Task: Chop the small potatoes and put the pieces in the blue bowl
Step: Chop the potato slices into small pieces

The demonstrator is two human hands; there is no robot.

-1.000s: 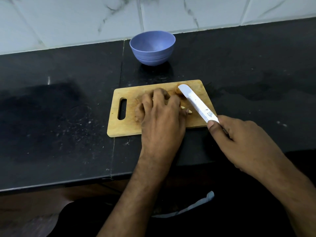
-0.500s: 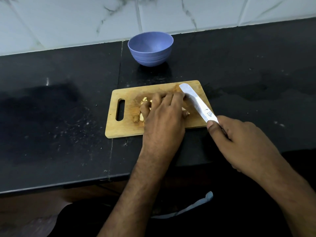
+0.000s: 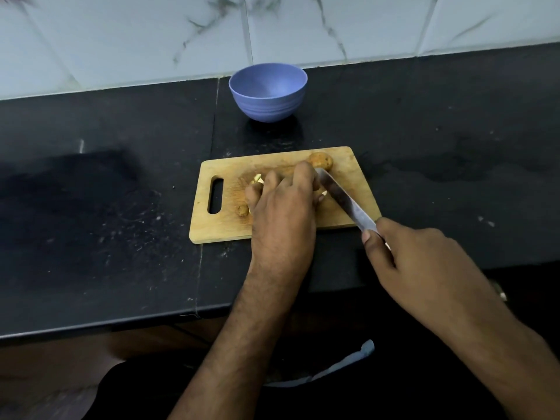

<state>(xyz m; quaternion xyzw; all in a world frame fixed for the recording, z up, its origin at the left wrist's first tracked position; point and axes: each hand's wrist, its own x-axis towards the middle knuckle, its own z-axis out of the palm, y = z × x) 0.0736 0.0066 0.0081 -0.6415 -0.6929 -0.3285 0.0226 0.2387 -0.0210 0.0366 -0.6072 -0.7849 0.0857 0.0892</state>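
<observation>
A wooden cutting board lies on the black counter, and the blue bowl stands behind it, with nothing visible inside. My left hand lies on the board, its fingers curled down over a heap of pale chopped potato pieces; most of the heap is hidden under it. A small brown piece sits just left of that hand. One whole small potato rests at the board's far right corner. My right hand grips the knife, whose blade slants across the board's right side with its tip beside the whole potato.
The black counter stretches left and right of the board, dusted with pale specks. A white marble-tiled wall rises just behind the bowl. The counter's front edge runs below my forearms.
My left fingers have drawn together over the chopped pieces. The knife blade has tilted and slid slightly toward me, uncovering the whole potato at the far right corner.
</observation>
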